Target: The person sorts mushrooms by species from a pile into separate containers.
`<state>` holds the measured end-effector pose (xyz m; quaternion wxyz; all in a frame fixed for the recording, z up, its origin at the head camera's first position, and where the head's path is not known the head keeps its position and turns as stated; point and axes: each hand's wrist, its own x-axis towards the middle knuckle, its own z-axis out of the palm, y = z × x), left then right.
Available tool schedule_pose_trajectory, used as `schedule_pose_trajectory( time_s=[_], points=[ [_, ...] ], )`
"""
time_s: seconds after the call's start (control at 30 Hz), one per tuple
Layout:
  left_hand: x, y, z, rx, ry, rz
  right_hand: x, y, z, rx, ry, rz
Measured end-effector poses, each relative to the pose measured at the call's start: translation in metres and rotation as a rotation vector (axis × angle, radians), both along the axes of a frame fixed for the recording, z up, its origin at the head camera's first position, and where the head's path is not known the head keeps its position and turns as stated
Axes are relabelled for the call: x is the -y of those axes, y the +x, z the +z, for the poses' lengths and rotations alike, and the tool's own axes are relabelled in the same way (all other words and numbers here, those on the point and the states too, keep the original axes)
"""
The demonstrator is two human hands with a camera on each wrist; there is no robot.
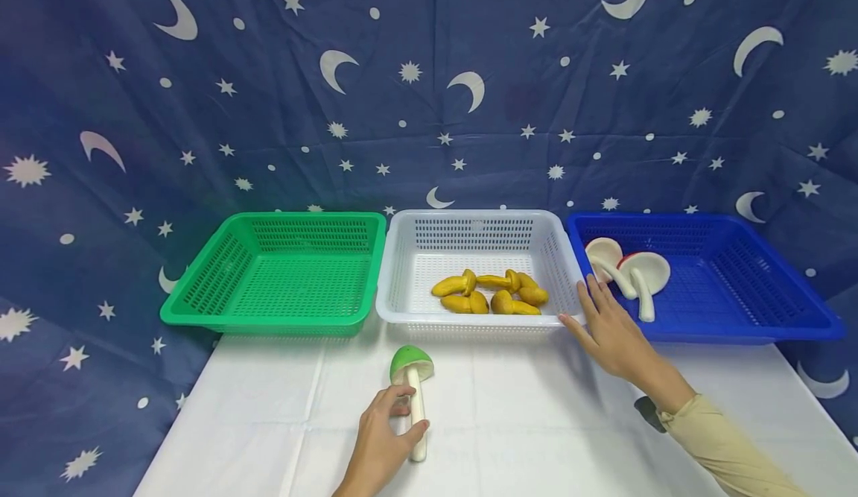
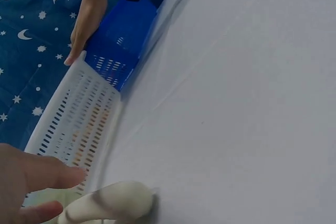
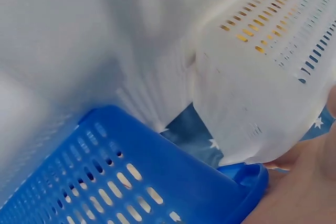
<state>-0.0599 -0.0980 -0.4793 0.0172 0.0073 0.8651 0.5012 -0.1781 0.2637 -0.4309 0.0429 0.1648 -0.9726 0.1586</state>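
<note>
A toy mushroom with a green cap [image 1: 414, 361] and a long white stem lies on the white cloth in front of the white basket [image 1: 469, 320]. My left hand [image 1: 382, 437] is over its stem, thumb and fingers spread apart around it. In the left wrist view, the pale stem end [image 2: 131, 199] lies beside the thumb [image 2: 58, 174], with no firm grip visible. My right hand [image 1: 613, 337], fingers extended, rests at the white basket's front right corner, beside the blue basket [image 1: 731, 331]. In the right wrist view, only part of that hand [image 3: 299, 198] shows.
Several yellow mushrooms [image 1: 462, 303] lie in the white basket. Two white-stemmed mushrooms [image 1: 650, 270] with red edges lie in the blue basket's left part. A green basket [image 1: 268, 323] stands to the left. Behind the row hangs a dark blue curtain [image 1: 429, 109].
</note>
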Motion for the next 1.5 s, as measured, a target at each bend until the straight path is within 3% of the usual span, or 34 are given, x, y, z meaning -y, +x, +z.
schedule_pose_trajectory(
  time_s=[0.23, 0.6, 1.1, 1.5],
  points=[
    [-0.002, 0.001, -0.008, -0.003, 0.043, 0.03, 0.001, 0.0, -0.008, -0.041, 0.004, -0.001],
    [0.002, 0.0, -0.002, -0.084, 0.053, 0.067, -0.001, 0.003, -0.012, -0.06, -0.004, -0.025],
    [0.013, -0.003, 0.031, -0.158, 0.133, 0.093, 0.0, 0.003, -0.013, -0.079, -0.013, -0.028],
    [0.016, -0.001, 0.054, -0.147, 0.154, 0.079, 0.0, 0.004, -0.013, -0.086, -0.013, -0.029]
  ],
)
